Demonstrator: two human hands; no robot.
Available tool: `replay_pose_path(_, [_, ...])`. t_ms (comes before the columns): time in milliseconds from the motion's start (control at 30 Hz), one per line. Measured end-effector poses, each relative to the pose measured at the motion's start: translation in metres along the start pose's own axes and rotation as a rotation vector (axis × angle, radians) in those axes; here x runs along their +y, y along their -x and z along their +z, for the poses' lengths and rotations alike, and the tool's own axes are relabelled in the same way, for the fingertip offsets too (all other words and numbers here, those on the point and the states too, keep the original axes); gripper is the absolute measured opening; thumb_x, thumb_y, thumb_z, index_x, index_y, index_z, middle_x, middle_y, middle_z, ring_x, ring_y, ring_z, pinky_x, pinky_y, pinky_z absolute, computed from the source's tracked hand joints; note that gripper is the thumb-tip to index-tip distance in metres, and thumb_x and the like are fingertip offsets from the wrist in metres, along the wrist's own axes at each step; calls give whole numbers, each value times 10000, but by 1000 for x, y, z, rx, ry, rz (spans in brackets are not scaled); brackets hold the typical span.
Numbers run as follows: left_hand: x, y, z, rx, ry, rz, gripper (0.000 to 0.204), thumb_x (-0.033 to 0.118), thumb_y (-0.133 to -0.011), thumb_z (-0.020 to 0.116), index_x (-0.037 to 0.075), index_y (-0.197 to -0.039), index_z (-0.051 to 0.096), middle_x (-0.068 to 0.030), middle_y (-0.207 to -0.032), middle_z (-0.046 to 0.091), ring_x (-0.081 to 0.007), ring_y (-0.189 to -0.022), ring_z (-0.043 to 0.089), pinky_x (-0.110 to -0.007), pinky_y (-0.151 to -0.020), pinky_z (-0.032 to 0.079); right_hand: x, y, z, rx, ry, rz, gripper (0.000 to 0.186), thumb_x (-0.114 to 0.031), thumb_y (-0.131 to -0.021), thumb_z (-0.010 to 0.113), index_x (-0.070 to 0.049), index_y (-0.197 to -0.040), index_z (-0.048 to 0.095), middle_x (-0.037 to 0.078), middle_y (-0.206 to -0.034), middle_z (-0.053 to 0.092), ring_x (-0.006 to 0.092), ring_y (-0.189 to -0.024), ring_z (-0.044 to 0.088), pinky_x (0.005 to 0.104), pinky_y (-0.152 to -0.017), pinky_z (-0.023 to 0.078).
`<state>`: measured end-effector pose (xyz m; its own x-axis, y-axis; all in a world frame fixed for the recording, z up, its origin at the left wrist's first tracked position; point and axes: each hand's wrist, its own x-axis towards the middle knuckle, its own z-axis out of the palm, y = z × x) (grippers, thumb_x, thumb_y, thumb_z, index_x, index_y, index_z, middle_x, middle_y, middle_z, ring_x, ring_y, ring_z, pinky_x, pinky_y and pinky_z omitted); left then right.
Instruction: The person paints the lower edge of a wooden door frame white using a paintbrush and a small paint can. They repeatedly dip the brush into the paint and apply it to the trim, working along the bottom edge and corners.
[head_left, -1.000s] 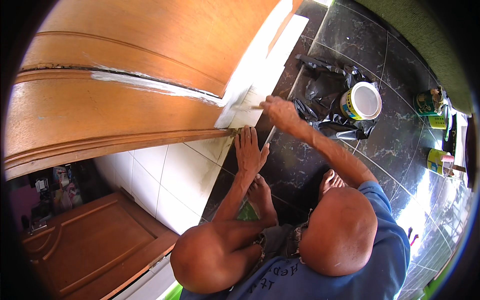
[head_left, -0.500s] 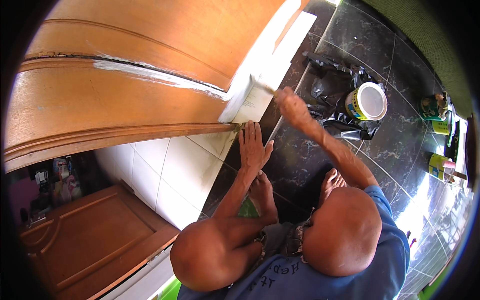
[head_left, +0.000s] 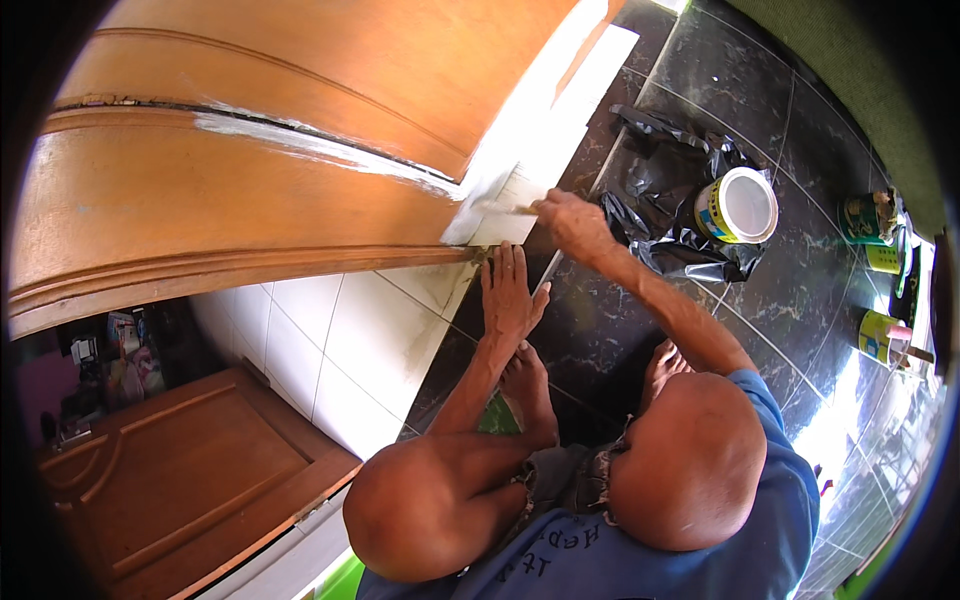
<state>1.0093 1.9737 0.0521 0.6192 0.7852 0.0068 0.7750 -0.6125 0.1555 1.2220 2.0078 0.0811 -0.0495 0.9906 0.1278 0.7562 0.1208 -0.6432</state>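
Observation:
My right hand [head_left: 575, 226] is closed round the handle of a paintbrush [head_left: 515, 209], its bristles at the white-painted edge strip of a wooden door [head_left: 330, 210]. Under that edge lies a sheet of pale card [head_left: 520, 190] with some print on it, between door and floor. My left hand [head_left: 508, 295] is spread, fingers stretched out, its tips touching or just beside the card's near end and the door's bottom corner. White paint also streaks the groove across the door panel.
To the right, an open paint can [head_left: 740, 206] stands on a crumpled black plastic bag [head_left: 665, 180] on dark tiles. Several green cans [head_left: 868, 218] line the far right. A brown cabinet door [head_left: 200, 475] and white tiled wall [head_left: 345, 340] are at lower left.
My right hand and the brush have moved down and slightly left along the door edge, toward my left hand. The left hand stays nearly in place.

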Motion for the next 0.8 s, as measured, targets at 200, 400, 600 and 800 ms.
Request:
replay_pose_path(200, [0,1,0,1,-6,-27,810,477,-951,564,-90,-1490,355,-311,-1554,337,-435,-1462,321,-559,-1213,213,17,2,-31,95,37,140,289,-60,-895,589,-104,-1175,649,126,-1043,630,335,-952,673,451,-792,583])
replay_pose_path(400, [0,-1,-5,-53,-24,-26,806,461,-942,597,-79,-1491,361,-292,-1559,339,-421,-1459,332,-556,-1211,219,17,-13,-28,49,98,23,218,-113,-962,567,-108,-1124,712,117,-988,653,334,-947,683,461,-799,567])
replay_pose_path(600, [3,-2,-13,-28,-27,9,787,448,-938,616,-76,-1476,384,-287,-1535,377,-421,-1443,357,-555,-1191,257,74,-49,-55,116,223,142,195,-90,-941,570,-113,-1053,728,114,-983,674,333,-939,697,457,-792,573])
replay_pose_path(800, [1,-2,-12,-6,-57,30,792,459,-939,614,-79,-1474,387,-291,-1521,392,-426,-1426,377,-567,-1187,258,107,-73,-79,324,155,338,172,-78,-877,609,-68,-979,746,209,-1026,697,398,-937,711,475,-814,575])
